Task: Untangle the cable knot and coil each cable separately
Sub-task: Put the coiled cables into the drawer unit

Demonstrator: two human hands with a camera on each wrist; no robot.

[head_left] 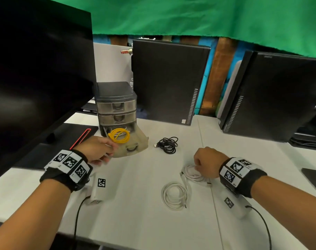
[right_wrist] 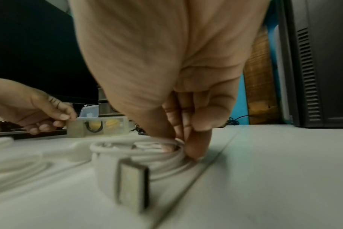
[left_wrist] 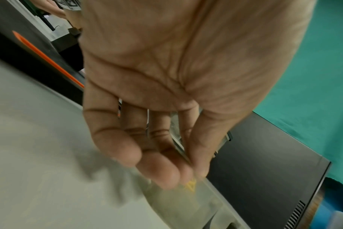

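My right hand (head_left: pixel 198 165) (right_wrist: pixel 186 148) pinches the rim of a coiled white cable (head_left: pixel 193 173) (right_wrist: pixel 139 155) that lies on the white table (head_left: pixel 135 222); the cable's USB plug (right_wrist: pixel 132 186) sticks out toward the camera. A second white coil (head_left: pixel 174 195) lies loose just to its near left. A black cable (head_left: pixel 168 145) sits bundled farther back. A yellow coil (head_left: pixel 119 135) (right_wrist: pixel 112 123) lies in a pulled-out clear drawer (head_left: pixel 135 147) (right_wrist: pixel 76 128). My left hand (head_left: pixel 108 150) (left_wrist: pixel 176 175) is at that drawer's near-left corner, fingers loosely curled, nothing held between them.
The drawer belongs to a small grey drawer unit (head_left: pixel 115 103). A large dark monitor (head_left: pixel 36 69) looms at the left above a black pad with a red strip (head_left: pixel 79 136). Two black computer towers (head_left: pixel 168 82) (head_left: pixel 270 98) stand along the table's back.
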